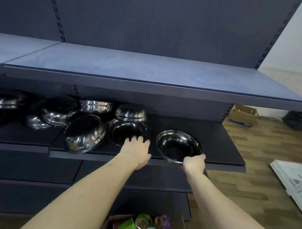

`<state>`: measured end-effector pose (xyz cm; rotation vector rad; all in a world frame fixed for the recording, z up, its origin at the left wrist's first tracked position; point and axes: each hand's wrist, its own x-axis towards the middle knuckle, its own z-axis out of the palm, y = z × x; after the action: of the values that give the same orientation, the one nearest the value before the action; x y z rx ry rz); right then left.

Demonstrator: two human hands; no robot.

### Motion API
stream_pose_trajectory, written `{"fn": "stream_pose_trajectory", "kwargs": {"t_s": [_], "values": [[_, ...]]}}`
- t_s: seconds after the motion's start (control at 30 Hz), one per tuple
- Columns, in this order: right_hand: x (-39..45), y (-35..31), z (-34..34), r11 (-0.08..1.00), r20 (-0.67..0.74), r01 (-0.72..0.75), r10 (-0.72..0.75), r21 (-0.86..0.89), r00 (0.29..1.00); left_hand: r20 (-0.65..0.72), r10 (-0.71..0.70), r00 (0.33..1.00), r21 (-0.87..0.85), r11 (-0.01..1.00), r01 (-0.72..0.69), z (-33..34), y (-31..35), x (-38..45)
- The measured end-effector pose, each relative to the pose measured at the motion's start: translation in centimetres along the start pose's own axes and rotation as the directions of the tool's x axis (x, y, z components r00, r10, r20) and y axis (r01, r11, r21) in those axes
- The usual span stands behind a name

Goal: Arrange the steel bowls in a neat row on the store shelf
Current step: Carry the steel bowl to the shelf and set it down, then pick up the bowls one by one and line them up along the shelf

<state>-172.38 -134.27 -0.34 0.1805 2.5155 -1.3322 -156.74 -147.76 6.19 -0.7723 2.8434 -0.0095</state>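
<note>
Two bare arms are reaching toward a dark store shelf (219, 142) that is sitting below a wider blue-grey upper shelf (114, 61) of the same unit. Steel bowls (58, 111) are lying jumbled across the left and middle of the dark shelf, some tipped on their sides, some upside down, several leaning on one another. One tilted bowl (85, 134) is resting near the front edge, and beside it a stacked pair (129, 120) is standing further back. A single upright bowl (179, 146) is sitting apart to the right, overhanging the shelf's front lip. The right hand (194, 163) is gripping this bowl by its near rim, fingers curled around the edge. The left hand (136, 150) is stretching out with fingers spread loosely, its fingertips touching the lower bowl of the stacked pair without closing on it. A cardboard box (242, 115) is sitting on the wooden floor (258, 149) beyond, and colourful packets (143, 223) are showing at the bottom edge.
</note>
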Motion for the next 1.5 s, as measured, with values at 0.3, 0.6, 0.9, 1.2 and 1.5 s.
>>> {"fn": "stream_pose_trajectory", "kwargs": {"t_s": [0.3,0.6,0.9,1.2,1.5], "values": [[2.0,-1.0,3.2,0.998,-0.071,0.003,0.001,0.064,0.997,-0.035,0.046,0.998,-0.019,0.999,-0.047,-0.4,-2.6,4.8],[4.9,-1.4,2.0,0.991,0.052,0.046,-0.053,0.128,0.997,0.0,-0.06,0.998,0.005,0.998,0.06,0.7,0.1,4.0],[4.6,0.3,-1.0,0.982,0.17,0.176,-0.185,0.068,0.968,-0.027,-0.104,0.994,0.053,0.993,0.105,-0.3,3.9,3.5],[4.3,4.3,-4.6,0.971,0.351,0.241,-0.225,-0.001,0.909,-0.029,-0.116,0.993,0.047,0.992,0.117,1.3,8.5,1.0],[3.3,7.1,-8.5,0.927,0.435,0.365,-0.297,-0.08,0.85,0.0,-0.113,0.994,0.036,0.993,0.113,1.2,12.4,0.5]]}}
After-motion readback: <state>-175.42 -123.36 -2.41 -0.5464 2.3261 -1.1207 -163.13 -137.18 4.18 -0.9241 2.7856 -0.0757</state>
